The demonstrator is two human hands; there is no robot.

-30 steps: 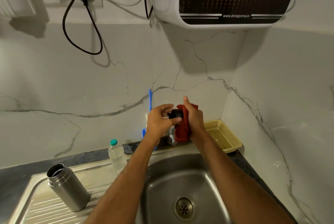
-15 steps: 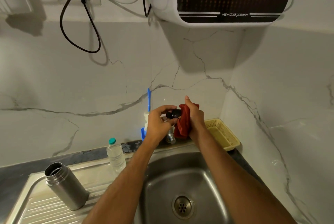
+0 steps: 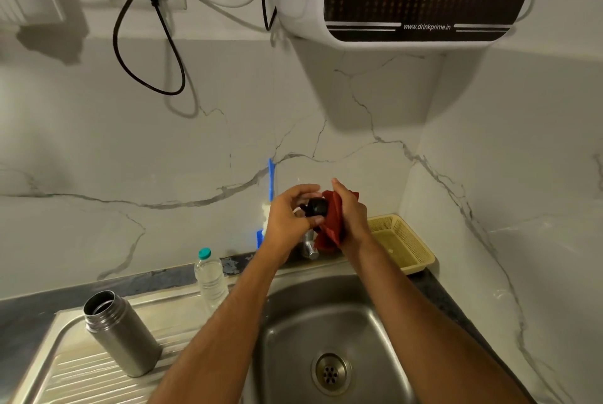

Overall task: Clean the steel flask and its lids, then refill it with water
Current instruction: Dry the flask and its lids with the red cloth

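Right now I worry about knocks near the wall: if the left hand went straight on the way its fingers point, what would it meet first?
The left hand points right, so beyond the black lid it holds, probably the red cloth in the right hand.

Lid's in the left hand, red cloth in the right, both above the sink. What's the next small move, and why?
Probably turn the black lid a little in the left hand so the red cloth in the right hand reaches an unwiped side. The cloth presses only against the lid's right side, and the open flask stands apart on the drainboard, so nothing else is within the hands' grasp.
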